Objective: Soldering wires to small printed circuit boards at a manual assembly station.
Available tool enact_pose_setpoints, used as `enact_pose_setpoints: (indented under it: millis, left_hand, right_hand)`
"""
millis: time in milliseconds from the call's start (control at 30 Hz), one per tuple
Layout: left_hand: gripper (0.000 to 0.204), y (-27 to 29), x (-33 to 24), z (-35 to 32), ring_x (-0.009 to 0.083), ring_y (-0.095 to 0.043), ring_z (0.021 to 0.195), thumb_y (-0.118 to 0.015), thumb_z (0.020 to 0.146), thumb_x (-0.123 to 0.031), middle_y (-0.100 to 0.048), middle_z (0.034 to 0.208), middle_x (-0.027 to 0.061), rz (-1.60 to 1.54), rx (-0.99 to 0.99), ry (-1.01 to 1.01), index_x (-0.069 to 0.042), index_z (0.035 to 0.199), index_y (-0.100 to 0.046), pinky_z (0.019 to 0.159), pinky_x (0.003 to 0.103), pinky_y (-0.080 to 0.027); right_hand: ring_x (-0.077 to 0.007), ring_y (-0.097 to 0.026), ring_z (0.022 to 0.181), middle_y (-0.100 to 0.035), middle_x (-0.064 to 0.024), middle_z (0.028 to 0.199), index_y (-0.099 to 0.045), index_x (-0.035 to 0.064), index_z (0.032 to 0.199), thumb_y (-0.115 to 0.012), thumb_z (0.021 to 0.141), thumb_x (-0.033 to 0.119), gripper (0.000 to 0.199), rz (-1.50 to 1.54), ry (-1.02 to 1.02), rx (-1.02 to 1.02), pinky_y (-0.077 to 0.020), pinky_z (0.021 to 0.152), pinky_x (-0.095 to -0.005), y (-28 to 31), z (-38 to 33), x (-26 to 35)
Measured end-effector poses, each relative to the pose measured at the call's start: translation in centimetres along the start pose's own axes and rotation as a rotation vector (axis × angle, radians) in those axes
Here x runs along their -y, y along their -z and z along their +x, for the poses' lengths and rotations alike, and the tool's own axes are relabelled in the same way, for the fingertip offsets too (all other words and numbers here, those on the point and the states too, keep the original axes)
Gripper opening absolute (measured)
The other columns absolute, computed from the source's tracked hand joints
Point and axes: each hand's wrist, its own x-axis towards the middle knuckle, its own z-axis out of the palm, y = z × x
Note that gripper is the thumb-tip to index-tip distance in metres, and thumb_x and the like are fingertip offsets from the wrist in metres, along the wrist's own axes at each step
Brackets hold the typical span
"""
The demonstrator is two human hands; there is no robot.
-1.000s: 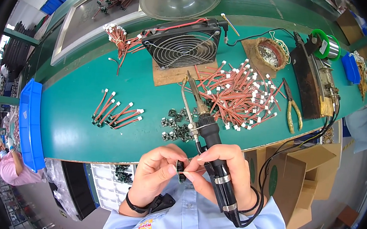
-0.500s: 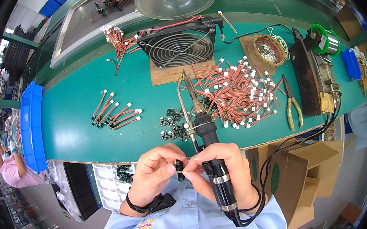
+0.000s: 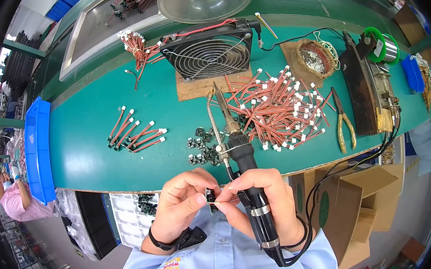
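Note:
At the table's front edge, my left hand (image 3: 181,198) pinches a small black component (image 3: 210,194) between thumb and fingers. My right hand (image 3: 273,205) is wrapped round a soldering iron (image 3: 244,155) with a thin feed tube clamped alongside, its tip aimed away from me over the table. The right thumb and forefinger also reach to the component's side; whatever fine piece they pinch there is too small to make out. Several loose black components (image 3: 202,151) lie left of the iron. Behind it is a heap of red-brown wire leads (image 3: 280,109) with white plugs.
Several finished-looking leads (image 3: 138,132) lie on the green table (image 3: 83,158) at left. Beyond stand a black fan (image 3: 207,56) and a round pot (image 3: 313,59). Pliers (image 3: 345,123), a solder spool (image 3: 384,48) and a blue tray (image 3: 40,149) flank the work. The iron's cable (image 3: 315,196) loops by my right wrist.
The black component has turned slightly between my fingertips. Both hands and the soldering iron stay in nearly the same place.

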Motion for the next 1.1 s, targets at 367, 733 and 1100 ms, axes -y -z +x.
enact_pose_setpoints:
  millis: [367,733,1100]
  left_hand:
    - [0.018,0.05,-0.13,-0.08,0.0188,-0.054,0.09,-0.059,0.085,-0.008,-0.057,0.097,0.0131,0.01,0.008,-0.021,0.002,0.099,-0.056,0.08,0.031,-0.042]
    - [0.017,0.32,-0.02,-0.23,0.0199,-0.055,0.09,-0.059,0.085,-0.008,-0.058,0.097,0.014,0.022,0.015,-0.037,0.002,0.097,-0.056,0.081,0.032,-0.042]
    - [0.017,0.37,0.14,-0.26,0.0209,-0.056,0.09,-0.059,0.085,-0.01,-0.057,0.097,0.0143,0.038,0.007,-0.037,0.001,0.096,-0.056,0.08,0.032,-0.043]
  right_hand:
    - [-0.0145,-0.065,0.07,-0.063,-0.0081,0.076,-0.043,0.0039,0.101,-0.07,0.072,-0.003,0.041,0.046,-0.048,0.02,-0.0528,0.062,-0.0268,0.24,0.08,-0.25]
    - [-0.0138,-0.064,0.072,-0.062,-0.0074,0.076,-0.043,0.0045,0.103,-0.071,0.071,-0.005,0.044,0.055,-0.062,0.02,-0.0528,0.061,-0.026,0.1,0.03,-0.16]
    - [-0.0132,-0.064,0.071,-0.061,-0.0071,0.077,-0.043,0.0042,0.102,-0.071,0.07,-0.006,0.044,0.043,-0.058,0.003,-0.0527,0.061,-0.0253,-0.01,-0.04,-0.12]
